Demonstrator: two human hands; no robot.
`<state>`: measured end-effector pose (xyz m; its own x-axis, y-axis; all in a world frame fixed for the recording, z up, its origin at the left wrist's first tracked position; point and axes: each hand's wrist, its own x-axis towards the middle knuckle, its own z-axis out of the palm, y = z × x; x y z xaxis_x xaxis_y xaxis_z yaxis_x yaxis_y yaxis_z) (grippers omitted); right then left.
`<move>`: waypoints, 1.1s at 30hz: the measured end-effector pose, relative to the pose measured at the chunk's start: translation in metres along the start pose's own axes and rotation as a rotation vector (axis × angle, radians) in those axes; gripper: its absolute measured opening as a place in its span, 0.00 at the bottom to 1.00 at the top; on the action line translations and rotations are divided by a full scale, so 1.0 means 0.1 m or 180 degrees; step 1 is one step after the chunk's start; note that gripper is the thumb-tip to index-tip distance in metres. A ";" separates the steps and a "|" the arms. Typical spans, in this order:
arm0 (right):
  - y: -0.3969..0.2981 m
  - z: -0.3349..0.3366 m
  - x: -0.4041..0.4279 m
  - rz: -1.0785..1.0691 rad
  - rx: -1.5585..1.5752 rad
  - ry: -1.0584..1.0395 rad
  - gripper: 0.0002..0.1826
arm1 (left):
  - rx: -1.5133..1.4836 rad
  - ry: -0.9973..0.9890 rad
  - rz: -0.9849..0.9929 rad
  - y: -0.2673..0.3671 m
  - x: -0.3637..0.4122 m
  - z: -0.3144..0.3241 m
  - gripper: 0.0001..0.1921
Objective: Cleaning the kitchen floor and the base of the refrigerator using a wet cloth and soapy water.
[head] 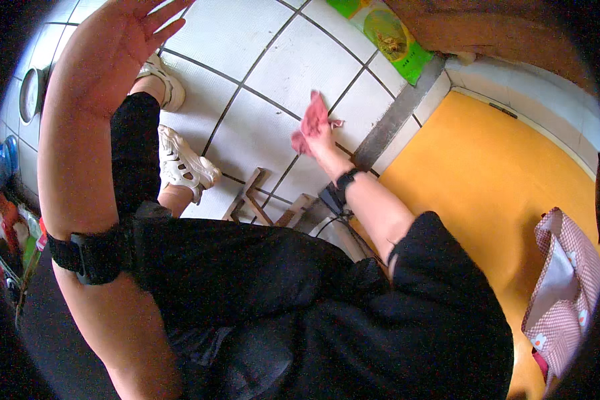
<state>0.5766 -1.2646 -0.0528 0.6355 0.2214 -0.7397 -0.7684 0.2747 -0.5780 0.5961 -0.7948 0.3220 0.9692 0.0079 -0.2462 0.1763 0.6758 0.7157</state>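
Observation:
My right hand is reached out low over the white tiled floor, gripping a crumpled pink cloth. Part of the cloth sticks out beyond the fingers, and a black band circles that wrist. Close to the camera at the upper left, my left hand shows its palm, with nothing in it; the fingertips are partly cut off by the top edge. A black strap is around the left forearm. Beside that arm are my black-clad leg and two cream openwork shoes on the tiles.
A green printed plastic package lies near a brown wooden surface. An orange-yellow panel fills the right side, with a checked fabric bag against it. Wooden frame pieces stand below centre. A round rimmed object is far left.

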 end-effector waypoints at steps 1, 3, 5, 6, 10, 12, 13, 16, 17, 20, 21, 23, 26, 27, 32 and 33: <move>0.07 -0.20 -0.07 0.0008 0.0148 0.0016 0.20 | -0.0622 -0.0419 -0.0035 0.00 0.01 -0.14 0.27; 0.30 -0.51 -0.31 0.0387 -0.0208 0.0047 0.27 | -0.1799 -0.1193 -0.0319 0.06 -0.08 -0.36 0.27; 0.40 -1.01 -0.54 0.0951 -0.1170 0.0127 0.35 | -0.1040 -0.0538 -0.0128 -0.07 0.06 -0.15 0.27; 0.48 -1.19 -0.63 0.1243 -0.1519 0.0064 0.39 | 0.0024 0.0301 0.0040 -0.11 0.08 0.18 0.27; 0.86 -1.52 -0.60 0.2008 -0.2171 -0.0534 0.57 | 0.1552 0.1360 0.0160 -0.03 -0.05 0.74 0.27; 0.91 -1.71 -0.31 0.2017 -0.1803 -0.0889 0.66 | -0.0093 -0.0127 -0.0103 0.02 0.09 0.17 0.27; 0.89 -1.58 -0.06 0.1812 -0.0063 -0.2542 0.49 | 0.0326 0.0590 -0.0018 0.10 0.12 0.34 0.27; 0.66 -1.50 -0.22 0.1797 -0.1579 -0.1995 0.51 | 0.0782 0.1961 -0.0176 0.12 0.09 0.40 0.28; 0.66 -1.62 -0.37 0.1828 -0.1707 -0.1765 0.53 | 0.0645 0.1855 -0.0210 0.02 0.10 0.32 0.27; 1.15 -2.12 -0.67 0.2132 -0.1305 -0.1393 0.58 | -0.0649 0.0577 -0.0575 0.00 -0.15 0.21 0.27; 1.21 -2.50 -0.71 0.2208 -0.0665 -0.1173 0.60 | -0.0872 -0.0200 -0.0226 -0.18 0.00 0.22 0.27; 1.47 -2.71 -0.77 0.1962 -0.1094 -0.1519 0.57 | -0.1371 -0.1534 0.0372 -0.43 -0.07 0.14 0.27; 1.27 -2.50 -0.62 0.0176 -0.4105 -0.3243 0.46 | -0.1080 -0.0896 0.0032 -0.43 -0.14 0.18 0.28; 1.17 -2.50 -0.36 0.0726 -0.2429 -0.3275 0.36 | -0.1647 -0.1442 -0.0218 -0.38 0.00 -0.01 0.28; 0.35 -1.54 -0.48 0.1931 -0.2168 -0.2176 0.56 | 0.1091 0.0662 0.0228 -0.37 -0.04 0.68 0.28; 0.27 -1.45 -0.62 0.1936 -0.2174 -0.2058 0.60 | 0.1201 0.0782 0.0229 -0.40 -0.02 0.77 0.28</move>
<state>0.5057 -1.4064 -0.0729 -0.0928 0.6431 -0.7601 -0.7184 -0.5719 -0.3961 0.6008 -0.8785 0.3442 0.9198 0.2503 -0.3022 0.2045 0.3516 0.9135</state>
